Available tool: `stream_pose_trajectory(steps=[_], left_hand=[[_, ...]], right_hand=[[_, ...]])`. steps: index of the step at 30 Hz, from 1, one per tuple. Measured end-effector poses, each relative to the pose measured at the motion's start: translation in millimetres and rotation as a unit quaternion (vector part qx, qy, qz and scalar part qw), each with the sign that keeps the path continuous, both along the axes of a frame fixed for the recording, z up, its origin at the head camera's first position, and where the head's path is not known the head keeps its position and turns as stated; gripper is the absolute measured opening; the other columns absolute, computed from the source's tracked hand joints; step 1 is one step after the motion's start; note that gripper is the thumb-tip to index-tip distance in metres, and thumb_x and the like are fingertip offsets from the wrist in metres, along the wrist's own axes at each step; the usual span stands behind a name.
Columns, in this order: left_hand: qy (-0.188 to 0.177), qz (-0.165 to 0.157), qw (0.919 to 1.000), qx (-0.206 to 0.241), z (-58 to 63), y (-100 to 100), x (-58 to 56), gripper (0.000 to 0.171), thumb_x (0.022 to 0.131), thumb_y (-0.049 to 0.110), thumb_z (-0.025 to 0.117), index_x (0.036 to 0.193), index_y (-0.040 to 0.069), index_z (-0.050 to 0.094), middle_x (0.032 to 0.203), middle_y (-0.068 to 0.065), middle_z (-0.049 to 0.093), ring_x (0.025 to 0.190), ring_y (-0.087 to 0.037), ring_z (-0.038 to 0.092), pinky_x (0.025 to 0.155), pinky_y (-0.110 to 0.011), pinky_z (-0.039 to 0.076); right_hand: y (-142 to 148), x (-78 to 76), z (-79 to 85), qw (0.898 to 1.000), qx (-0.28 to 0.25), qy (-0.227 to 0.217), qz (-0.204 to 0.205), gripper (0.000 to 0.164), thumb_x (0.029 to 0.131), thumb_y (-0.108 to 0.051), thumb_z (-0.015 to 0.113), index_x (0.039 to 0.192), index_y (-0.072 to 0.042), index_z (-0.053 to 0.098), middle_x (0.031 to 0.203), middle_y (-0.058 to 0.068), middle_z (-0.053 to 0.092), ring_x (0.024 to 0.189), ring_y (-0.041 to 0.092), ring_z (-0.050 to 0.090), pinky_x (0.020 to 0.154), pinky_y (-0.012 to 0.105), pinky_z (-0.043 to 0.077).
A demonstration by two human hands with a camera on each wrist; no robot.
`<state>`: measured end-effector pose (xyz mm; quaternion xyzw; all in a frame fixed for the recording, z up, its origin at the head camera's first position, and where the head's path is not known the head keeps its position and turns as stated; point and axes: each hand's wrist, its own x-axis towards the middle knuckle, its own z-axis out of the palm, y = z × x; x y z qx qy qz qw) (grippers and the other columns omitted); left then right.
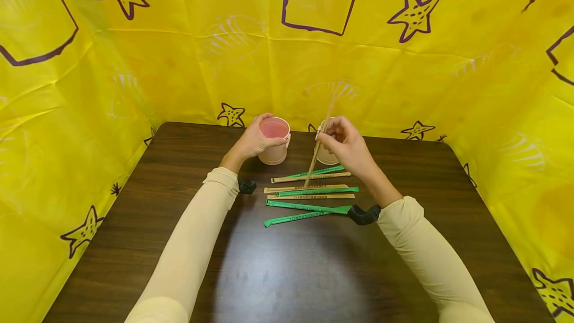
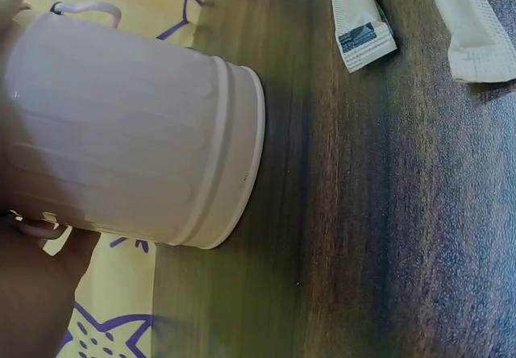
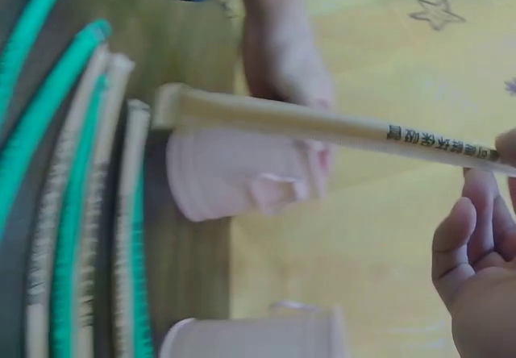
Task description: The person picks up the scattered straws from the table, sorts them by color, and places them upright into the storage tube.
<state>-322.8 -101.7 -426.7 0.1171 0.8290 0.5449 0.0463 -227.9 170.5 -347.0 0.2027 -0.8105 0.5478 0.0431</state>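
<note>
At 11 o'clock on the desk, a left hand curls its fingers round a pale-pink plastic bucket, pink inside. At 1 o'clock, a right hand pinches a tan paper-wrapped straw before a matching bucket, contents hidden; the straw slants from 7 to 1 o'clock, above green and tan wrapped straws.

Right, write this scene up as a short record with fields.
Left hand: the left hand grips the left cup, pink inside
Right hand: the right hand pinches a tan straw between its fingers, slanted
Second cup: the right cup, partly hidden behind the right hand
Straws lying: four green straws and three tan straws
Surface: dark wood-patterned table
Surroundings: yellow backdrop with starfish and fish drawings
</note>
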Motion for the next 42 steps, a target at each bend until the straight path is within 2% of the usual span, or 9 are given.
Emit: stream_pose_trajectory(steps=[4,8,11,15,21,27,33,42], left_hand=[[0.001,0.000,1.0000,-0.001,-1.1,0,-1.2,0.097,0.075,0.035,0.092,0.152,0.013,0.037,0.146,-0.015,0.046,0.127,-0.032,0.053,0.111,-0.051,0.044],[0.001,-0.001,0.9999,-0.012,-1.1,-2,-2.2,0.097,0.076,0.036,0.091,0.153,0.014,0.037,0.148,-0.016,0.044,0.128,-0.032,0.052,0.112,-0.051,0.044],[0.005,0.000,0.9997,-0.024,-1.0,-3,-3.4,0.096,0.077,0.038,0.090,0.154,0.015,0.037,0.149,-0.015,0.042,0.129,-0.033,0.051,0.112,-0.051,0.044],[0.012,-0.002,0.9994,-0.033,-0.9,-4,-4.9,0.096,0.077,0.040,0.090,0.154,0.016,0.038,0.148,-0.014,0.042,0.128,-0.033,0.051,0.111,-0.052,0.044],[0.011,-0.002,0.9994,-0.031,-1.8,-6,-6.4,0.093,0.076,0.042,0.090,0.151,0.019,0.040,0.145,-0.012,0.042,0.128,-0.031,0.052,0.112,-0.049,0.045],[0.011,0.002,0.9997,-0.024,-1.4,-6,-7.2,0.092,0.076,0.039,0.091,0.151,0.017,0.041,0.144,-0.013,0.043,0.126,-0.031,0.053,0.111,-0.048,0.046],[0.011,-0.003,0.9998,-0.017,-0.4,-3,-5.6,0.091,0.077,0.037,0.090,0.151,0.017,0.040,0.145,-0.013,0.042,0.125,-0.030,0.053,0.110,-0.047,0.046],[0.004,-0.003,0.9999,-0.010,-2.8,-2,-3.3,0.095,0.076,0.038,0.091,0.152,0.015,0.039,0.147,-0.013,0.041,0.125,-0.029,0.053,0.110,-0.047,0.046]], right_hand=[[-6,-13.3,17.8,0.997,-0.068,-0.006,-0.025,0.016,0.102,-0.016,0.062,0.108,-0.009,0.049,0.090,-0.001,0.065,0.070,0.012,0.057,0.066,0.024,0.051],[-17,-25.0,32.7,0.988,-0.148,0.006,-0.048,0.015,0.101,-0.012,0.062,0.107,-0.014,0.048,0.090,-0.003,0.065,0.067,0.012,0.055,0.063,0.020,0.049],[-25,-33.9,39.6,0.983,-0.170,0.020,-0.062,0.017,0.100,-0.012,0.063,0.108,-0.015,0.048,0.091,-0.001,0.063,0.069,0.015,0.054,0.062,0.020,0.049],[-34,-46.8,40.9,0.984,-0.156,0.031,-0.077,0.016,0.100,-0.012,0.063,0.105,-0.016,0.048,0.092,-0.001,0.062,0.070,0.015,0.055,0.062,0.021,0.048],[-49,-67.7,30.0,0.985,-0.147,0.010,-0.089,0.017,0.098,-0.011,0.063,0.104,-0.015,0.047,0.090,-0.003,0.060,0.068,0.011,0.054,0.057,0.019,0.044],[-61,-84.8,12.0,0.994,-0.069,0.004,-0.080,0.019,0.099,-0.017,0.061,0.110,-0.010,0.047,0.093,0.001,0.061,0.070,0.008,0.055,0.062,0.020,0.045],[-72,-91.1,-6.0,0.997,-0.037,-0.004,-0.072,0.023,0.098,-0.015,0.064,0.112,-0.006,0.047,0.091,0.002,0.062,0.065,0.006,0.053,0.059,0.019,0.044],[-82,-91.1,-22.6,0.998,-0.033,-0.011,-0.056,0.027,0.098,-0.014,0.066,0.113,-0.002,0.048,0.094,0.012,0.068,0.063,0.007,0.052,0.063,0.019,0.047]])
